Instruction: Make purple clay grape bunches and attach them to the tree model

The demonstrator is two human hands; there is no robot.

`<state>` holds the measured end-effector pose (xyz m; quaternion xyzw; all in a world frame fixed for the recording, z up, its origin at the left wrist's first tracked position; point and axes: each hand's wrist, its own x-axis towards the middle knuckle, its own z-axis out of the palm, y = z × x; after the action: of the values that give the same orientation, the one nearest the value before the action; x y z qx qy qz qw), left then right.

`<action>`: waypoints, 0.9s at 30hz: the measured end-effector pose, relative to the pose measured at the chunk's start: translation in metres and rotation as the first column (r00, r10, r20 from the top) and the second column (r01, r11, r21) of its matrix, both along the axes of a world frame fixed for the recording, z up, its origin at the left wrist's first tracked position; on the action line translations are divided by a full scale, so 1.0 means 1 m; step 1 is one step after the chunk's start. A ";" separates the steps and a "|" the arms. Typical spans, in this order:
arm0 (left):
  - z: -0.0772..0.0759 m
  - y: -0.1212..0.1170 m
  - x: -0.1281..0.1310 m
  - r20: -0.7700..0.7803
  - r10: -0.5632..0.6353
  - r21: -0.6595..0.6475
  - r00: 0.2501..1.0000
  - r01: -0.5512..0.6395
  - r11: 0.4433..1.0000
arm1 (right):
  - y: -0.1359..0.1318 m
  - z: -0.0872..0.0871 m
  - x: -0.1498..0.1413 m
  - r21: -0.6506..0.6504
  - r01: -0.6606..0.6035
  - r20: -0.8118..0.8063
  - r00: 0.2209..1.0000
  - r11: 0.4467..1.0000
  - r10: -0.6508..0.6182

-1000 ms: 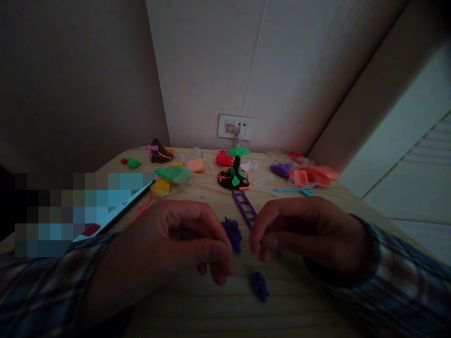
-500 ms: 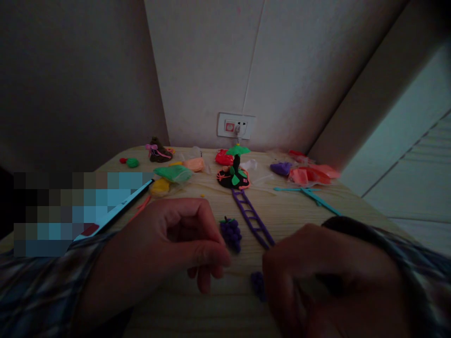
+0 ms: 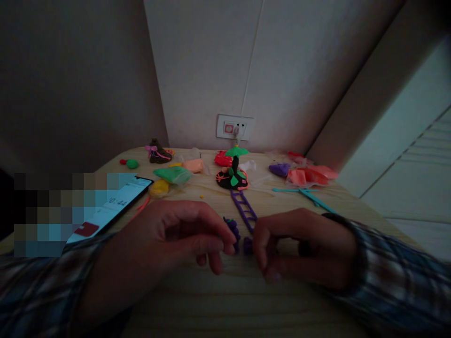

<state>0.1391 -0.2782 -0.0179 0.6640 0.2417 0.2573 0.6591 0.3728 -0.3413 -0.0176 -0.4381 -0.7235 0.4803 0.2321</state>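
My left hand [image 3: 183, 239] is closed in a pinch above the table, thumb and forefinger tips close together. Anything between those tips is too small and dark to make out. Just beyond them lies a bunch of purple clay grapes [image 3: 233, 230] with a green top, partly covered by the fingers. My right hand [image 3: 303, 249] has its fingers curled in. A smaller cluster of purple clay balls [image 3: 248, 245] shows at the left side of its fingers and appears held there. A purple clay ladder [image 3: 243, 209] runs from behind the right hand to a black clay base [image 3: 222, 182].
A green-topped clay tree [image 3: 237, 152] stands on the base. A lit phone [image 3: 118, 202] lies left. Bagged green clay [image 3: 172, 174], yellow clay [image 3: 159, 188], purple clay [image 3: 280, 169] and a brown clay boot [image 3: 159, 154] sit farther back. Turquoise sticks [image 3: 317, 199] lie right.
My right hand has moved away from me and left, closer to my left hand, and the small purple cluster has shifted with it. My left hand has moved slightly right.
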 end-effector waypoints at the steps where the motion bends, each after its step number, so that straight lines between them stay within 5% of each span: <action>1: 0.000 0.000 -0.001 0.000 0.000 0.023 1.000 0.000 1.000 | 0.001 -0.001 0.000 -0.018 0.023 -0.034 0.999 1.000 -0.024; 7: -0.005 -0.002 -0.004 0.042 -0.012 -0.074 0.999 0.015 0.997 | 0.000 0.001 -0.001 -0.205 0.120 -0.242 0.955 0.971 -0.170; 12: -0.009 -0.003 -0.005 0.003 -0.007 -0.168 1.000 0.007 0.986 | 0.000 0.004 0.000 -0.049 0.244 -0.269 0.931 0.969 -0.248; 18: -0.012 -0.010 -0.004 -0.055 -0.112 0.023 0.992 0.113 0.993 | -0.003 0.003 -0.003 -0.202 0.146 -0.282 0.938 0.968 -0.201; 21: -0.015 -0.012 -0.007 -0.066 -0.121 -0.012 0.990 0.121 0.993 | -0.007 0.005 -0.007 -0.063 0.266 -0.216 0.937 0.962 -0.273; 23: -0.017 -0.011 -0.010 -0.067 -0.069 0.097 0.995 0.076 0.992 | -0.009 0.006 -0.010 0.009 0.274 -0.226 0.938 0.962 -0.265; 27: -0.021 -0.010 -0.014 -0.067 -0.059 0.328 0.996 0.077 0.941 | -0.013 0.006 -0.013 -0.228 0.195 -0.217 0.945 0.954 -0.245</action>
<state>0.1252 -0.2878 -0.0391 0.7800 0.1905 0.2525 0.5399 0.3602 -0.3543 -0.0119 -0.4758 -0.5833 0.5724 0.3251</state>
